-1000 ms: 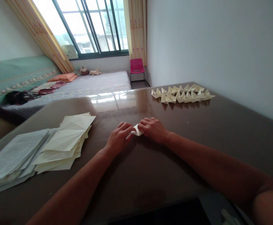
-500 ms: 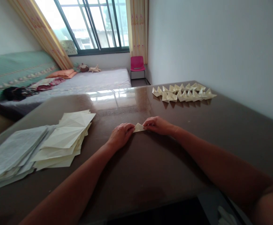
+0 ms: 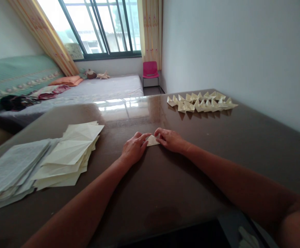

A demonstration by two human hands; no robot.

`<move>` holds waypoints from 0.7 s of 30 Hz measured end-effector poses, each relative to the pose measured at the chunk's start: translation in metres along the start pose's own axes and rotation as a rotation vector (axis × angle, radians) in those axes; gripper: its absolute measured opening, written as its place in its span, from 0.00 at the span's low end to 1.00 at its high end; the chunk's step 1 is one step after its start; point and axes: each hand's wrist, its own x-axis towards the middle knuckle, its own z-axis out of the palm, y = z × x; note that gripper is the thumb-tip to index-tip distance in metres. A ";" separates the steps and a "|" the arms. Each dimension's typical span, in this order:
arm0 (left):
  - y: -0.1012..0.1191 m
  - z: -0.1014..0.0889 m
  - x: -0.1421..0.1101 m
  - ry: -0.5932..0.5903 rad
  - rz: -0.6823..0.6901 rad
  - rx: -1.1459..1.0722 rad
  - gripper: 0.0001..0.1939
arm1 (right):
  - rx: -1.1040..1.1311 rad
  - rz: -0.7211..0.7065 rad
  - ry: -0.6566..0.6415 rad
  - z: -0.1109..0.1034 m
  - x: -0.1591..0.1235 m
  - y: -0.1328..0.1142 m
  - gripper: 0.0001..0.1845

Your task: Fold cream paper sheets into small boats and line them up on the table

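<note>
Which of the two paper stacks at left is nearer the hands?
The cream, creased stack, lying closer to the left hand; the greyish-white stack sits farther left, beyond it.

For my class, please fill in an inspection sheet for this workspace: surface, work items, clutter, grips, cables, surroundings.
Surface: brown table, glossy, reflecting window light.
Work items: small folded paper between the hands; pale creased sheets at left; pointed folded papers grouped at far right.
Clutter: greyish paper stack beside the pale sheets.
Grips: left hand and right hand touch opposite sides of the folded paper.
Cables: nothing seen.
Surroundings: bed, pink chair, window, wall.
</note>
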 end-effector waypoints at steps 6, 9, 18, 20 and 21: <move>0.006 -0.007 -0.004 -0.043 0.083 0.130 0.19 | -0.272 -0.091 -0.056 -0.011 -0.007 -0.013 0.15; 0.010 -0.010 -0.007 -0.066 0.138 0.211 0.19 | -0.404 -0.194 -0.103 -0.016 -0.012 -0.021 0.16; 0.023 -0.026 -0.020 -0.161 0.181 0.370 0.17 | -0.570 -0.209 -0.151 -0.018 -0.030 -0.041 0.17; 0.024 -0.029 -0.021 -0.174 0.174 0.380 0.17 | -0.580 -0.195 -0.185 -0.021 -0.033 -0.044 0.16; 0.024 -0.030 -0.021 -0.178 0.174 0.380 0.16 | -0.586 -0.186 -0.201 -0.022 -0.034 -0.046 0.16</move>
